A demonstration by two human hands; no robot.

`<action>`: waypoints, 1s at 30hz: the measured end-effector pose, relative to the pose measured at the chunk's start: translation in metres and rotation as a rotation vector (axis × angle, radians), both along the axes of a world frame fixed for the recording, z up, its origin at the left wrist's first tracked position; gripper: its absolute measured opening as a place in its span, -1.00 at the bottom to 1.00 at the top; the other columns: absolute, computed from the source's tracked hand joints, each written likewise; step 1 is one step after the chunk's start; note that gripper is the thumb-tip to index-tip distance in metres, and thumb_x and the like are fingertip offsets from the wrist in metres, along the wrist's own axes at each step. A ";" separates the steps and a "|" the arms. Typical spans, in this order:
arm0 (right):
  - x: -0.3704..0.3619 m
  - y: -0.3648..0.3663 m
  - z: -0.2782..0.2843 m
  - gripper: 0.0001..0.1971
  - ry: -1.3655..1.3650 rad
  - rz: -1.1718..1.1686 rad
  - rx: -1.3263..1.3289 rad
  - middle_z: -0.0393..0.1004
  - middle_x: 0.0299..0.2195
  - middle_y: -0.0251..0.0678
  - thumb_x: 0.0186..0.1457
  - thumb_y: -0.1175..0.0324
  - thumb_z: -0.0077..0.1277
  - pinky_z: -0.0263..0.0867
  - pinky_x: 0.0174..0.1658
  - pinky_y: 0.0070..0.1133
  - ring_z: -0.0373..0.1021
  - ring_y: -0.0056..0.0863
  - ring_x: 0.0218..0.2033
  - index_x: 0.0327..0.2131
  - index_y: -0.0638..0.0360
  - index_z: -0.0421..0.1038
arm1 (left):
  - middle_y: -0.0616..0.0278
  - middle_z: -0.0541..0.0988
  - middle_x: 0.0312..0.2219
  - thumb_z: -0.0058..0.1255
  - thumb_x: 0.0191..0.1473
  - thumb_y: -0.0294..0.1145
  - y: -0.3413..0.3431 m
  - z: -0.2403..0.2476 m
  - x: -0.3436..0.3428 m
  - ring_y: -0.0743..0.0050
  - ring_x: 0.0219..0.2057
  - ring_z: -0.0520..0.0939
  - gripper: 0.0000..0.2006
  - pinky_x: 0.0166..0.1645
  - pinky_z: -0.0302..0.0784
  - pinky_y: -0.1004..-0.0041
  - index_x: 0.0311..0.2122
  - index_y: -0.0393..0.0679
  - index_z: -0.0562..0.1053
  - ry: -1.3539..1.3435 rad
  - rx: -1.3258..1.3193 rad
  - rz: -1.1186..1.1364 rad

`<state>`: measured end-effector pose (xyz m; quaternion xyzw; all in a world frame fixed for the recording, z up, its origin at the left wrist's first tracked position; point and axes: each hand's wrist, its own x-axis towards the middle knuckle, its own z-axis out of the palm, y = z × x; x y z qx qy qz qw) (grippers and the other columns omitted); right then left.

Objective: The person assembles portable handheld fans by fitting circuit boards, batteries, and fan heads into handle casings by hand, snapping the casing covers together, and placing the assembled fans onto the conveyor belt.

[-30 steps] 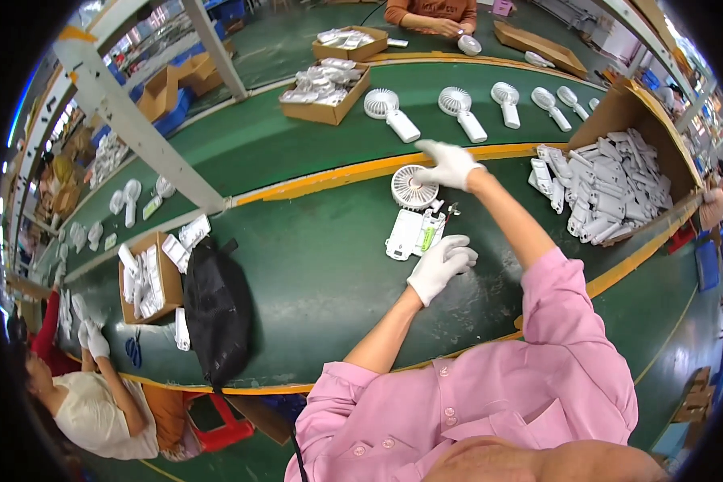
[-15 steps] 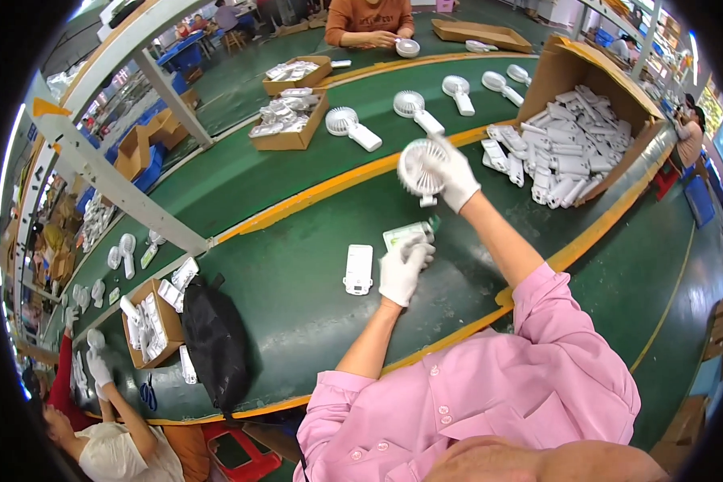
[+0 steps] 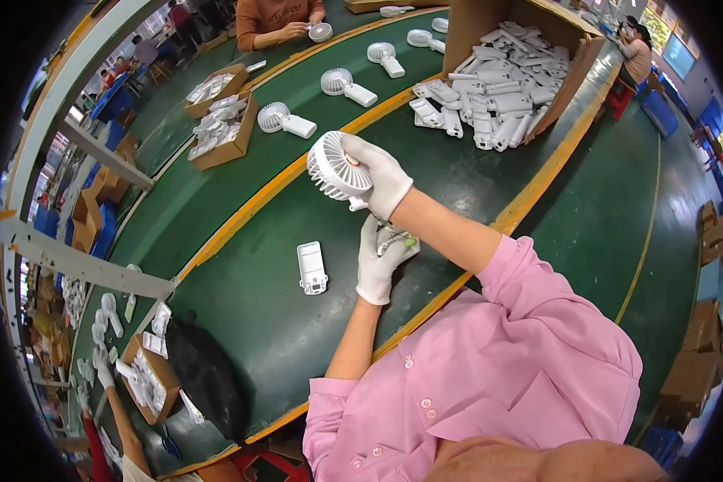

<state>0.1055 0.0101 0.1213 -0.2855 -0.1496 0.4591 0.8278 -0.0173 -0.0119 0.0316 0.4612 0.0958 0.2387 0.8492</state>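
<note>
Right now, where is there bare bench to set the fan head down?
Free: the green mat between the white handle shell, the black bag and the yellow edge strip. Crowded: the far right, where white parts spill from the cardboard box, and the belt carrying finished fans.

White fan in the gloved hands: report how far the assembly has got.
Done: finished fans lie on the far belt. In hand: the right hand holds a round fan head, and the left hand grips a small part just under it, not yet visibly joined. Left: a white handle shell lies untouched on the green table.
</note>
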 end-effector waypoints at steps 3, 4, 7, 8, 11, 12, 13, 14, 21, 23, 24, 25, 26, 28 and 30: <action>0.019 0.010 -0.013 -0.70 0.050 -0.054 0.008 0.50 -0.22 -0.33 0.17 0.23 -0.03 0.41 -0.18 -0.53 0.46 -0.52 -0.25 -0.09 0.16 0.39 | -0.08 0.36 0.00 0.08 0.06 -0.13 0.002 -0.008 -0.001 0.08 0.00 0.46 -0.17 0.04 0.42 0.16 0.28 -0.17 -0.14 -0.133 -0.159 -0.128; 0.023 0.008 -0.009 -0.70 0.108 -0.044 0.013 0.50 -0.21 -0.32 0.18 0.22 -0.04 0.41 -0.19 -0.51 0.47 -0.49 -0.24 -0.09 0.17 0.39 | -0.08 0.36 0.00 0.08 0.06 -0.13 0.002 -0.008 -0.001 0.08 0.00 0.46 -0.17 0.04 0.42 0.16 0.28 -0.17 -0.14 -0.126 -0.175 -0.110; 0.039 0.007 0.003 -0.71 0.121 -0.175 0.003 0.50 -0.22 -0.28 0.18 0.22 -0.05 0.42 -0.19 -0.44 0.47 -0.41 -0.24 -0.11 0.17 0.39 | -0.08 0.41 -0.05 0.07 0.06 -0.03 0.004 -0.007 0.003 0.04 -0.07 0.51 -0.19 0.04 0.42 0.17 0.27 -0.11 -0.07 -0.282 -0.363 -0.149; 0.045 0.005 0.002 -0.72 0.150 -0.174 0.037 0.50 -0.23 -0.26 0.17 0.24 -0.04 0.43 -0.20 -0.43 0.48 -0.40 -0.26 -0.12 0.19 0.39 | -0.08 0.41 -0.05 0.07 0.06 -0.03 0.004 -0.009 0.003 0.04 -0.07 0.51 -0.19 0.04 0.42 0.17 0.27 -0.11 -0.07 -0.281 -0.373 -0.131; 0.051 0.005 -0.015 -0.72 0.157 -0.113 0.061 0.50 -0.22 -0.25 0.19 0.23 -0.07 0.40 -0.15 -0.47 0.47 -0.41 -0.24 -0.13 0.21 0.39 | 0.03 0.49 -0.19 -0.12 0.19 -0.06 0.014 -0.018 0.001 0.11 -0.19 0.57 -0.55 -0.05 0.49 0.16 0.07 -0.12 0.24 -0.147 -0.466 -0.177; 0.041 0.001 -0.016 -0.72 0.163 -0.093 0.051 0.50 -0.22 -0.25 0.19 0.23 -0.07 0.40 -0.15 -0.47 0.47 -0.41 -0.24 -0.13 0.21 0.39 | 0.03 0.49 -0.19 -0.12 0.19 -0.06 0.021 -0.028 -0.001 0.11 -0.19 0.57 -0.55 -0.05 0.49 0.16 0.07 -0.12 0.24 -0.147 -0.473 -0.155; 0.024 -0.009 -0.010 -0.71 0.107 0.002 0.031 0.50 -0.22 -0.26 0.20 0.22 -0.07 0.40 -0.14 -0.48 0.47 -0.43 -0.22 -0.12 0.21 0.38 | 0.05 0.50 -0.22 -0.11 0.19 -0.09 0.028 -0.041 -0.002 0.12 -0.22 0.57 -0.55 -0.08 0.50 0.15 0.09 -0.13 0.23 -0.255 -0.635 -0.221; 0.006 -0.019 -0.010 -0.71 0.052 0.095 0.014 0.50 -0.23 -0.27 0.20 0.22 -0.08 0.39 -0.14 -0.49 0.46 -0.46 -0.21 -0.12 0.22 0.38 | 0.06 0.50 -0.25 -0.10 0.19 -0.11 0.032 -0.049 -0.004 0.13 -0.24 0.58 -0.54 -0.10 0.52 0.15 0.10 -0.14 0.22 -0.365 -0.794 -0.289; -0.041 -0.046 -0.018 -0.45 -1.000 0.145 -0.303 0.47 -0.15 -0.23 -0.12 0.31 0.05 0.26 -0.02 -0.61 0.39 -0.57 -0.15 0.01 0.32 0.31 | 0.25 0.49 -0.21 -0.01 0.10 -0.39 0.013 -0.002 -0.011 0.44 -0.28 0.56 -0.65 -0.31 0.57 0.46 0.01 -0.13 0.29 0.012 -0.603 0.033; -0.020 -0.028 -0.009 -0.50 -1.017 -0.024 -0.424 0.50 -0.24 -0.27 -0.10 0.41 0.03 0.33 -0.15 -0.66 0.41 -0.63 -0.23 -0.01 0.35 0.31 | 0.23 0.51 -0.38 -0.01 0.04 -0.49 0.017 -0.002 -0.008 0.46 -0.48 0.55 -0.76 -0.46 0.53 0.47 -0.15 -0.20 0.35 0.323 -0.391 0.050; -0.007 -0.023 -0.020 -0.55 -0.873 -0.030 -0.400 0.49 -0.23 -0.27 0.00 0.40 0.03 0.35 -0.20 -0.68 0.41 -0.66 -0.26 0.00 0.35 0.31 | 0.19 0.50 -0.50 -0.03 0.00 -0.56 0.020 0.003 -0.004 0.45 -0.62 0.52 -0.86 -0.53 0.50 0.48 -0.27 -0.25 0.39 0.266 -0.306 0.018; 0.004 -0.020 -0.033 -0.56 -0.830 -0.045 -0.399 0.50 -0.24 -0.25 0.01 0.36 0.07 0.36 -0.19 -0.66 0.42 -0.63 -0.27 -0.03 0.35 0.33 | 0.20 0.50 -0.51 -0.03 0.00 -0.55 0.021 0.004 -0.003 0.47 -0.62 0.52 -0.89 -0.54 0.49 0.49 -0.31 -0.24 0.39 0.275 -0.285 0.000; 0.012 -0.019 -0.044 -0.57 -0.788 -0.061 -0.398 0.50 -0.25 -0.24 0.01 0.33 0.11 0.37 -0.18 -0.64 0.44 -0.61 -0.27 -0.06 0.35 0.36 | 0.21 0.50 -0.51 -0.02 0.01 -0.53 0.022 0.005 -0.003 0.48 -0.63 0.52 -0.92 -0.55 0.49 0.50 -0.34 -0.24 0.39 0.284 -0.264 -0.019; 0.011 -0.018 -0.055 -0.59 -0.644 -0.055 -0.393 0.50 -0.27 -0.26 0.02 0.33 0.10 0.37 -0.19 -0.65 0.43 -0.62 -0.28 -0.07 0.36 0.36 | 0.22 0.49 -0.51 -0.03 0.02 -0.53 0.021 0.003 -0.002 0.48 -0.62 0.53 -0.92 -0.56 0.48 0.51 -0.33 -0.24 0.39 0.320 -0.247 -0.013; 0.009 -0.019 -0.059 -0.61 -0.498 -0.053 -0.388 0.50 -0.28 -0.27 0.04 0.33 0.10 0.37 -0.20 -0.65 0.43 -0.63 -0.29 -0.09 0.36 0.37 | 0.22 0.49 -0.50 -0.04 0.02 -0.52 0.020 0.001 -0.002 0.49 -0.62 0.53 -0.91 -0.57 0.47 0.52 -0.32 -0.24 0.39 0.359 -0.228 -0.010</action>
